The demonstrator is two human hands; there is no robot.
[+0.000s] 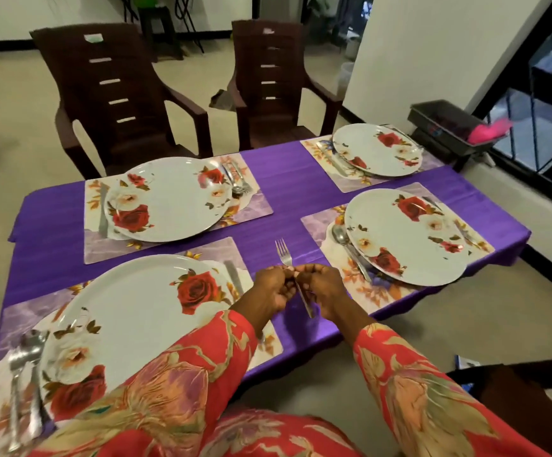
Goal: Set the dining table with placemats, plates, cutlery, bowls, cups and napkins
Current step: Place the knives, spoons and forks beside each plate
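The tabletop (284, 179), under a purple cloth, carries four placemats, each bearing a rose-patterned plate with cutlery beside it, so every seat is laid alike. Over the bare strip between the near-left placemat (208, 250) and near-right placemat (320, 222), the left hand (274, 286) and right hand (320, 285) meet, fingers curled round a fork (284, 253), tines pointing away, probably for sorting before placement.
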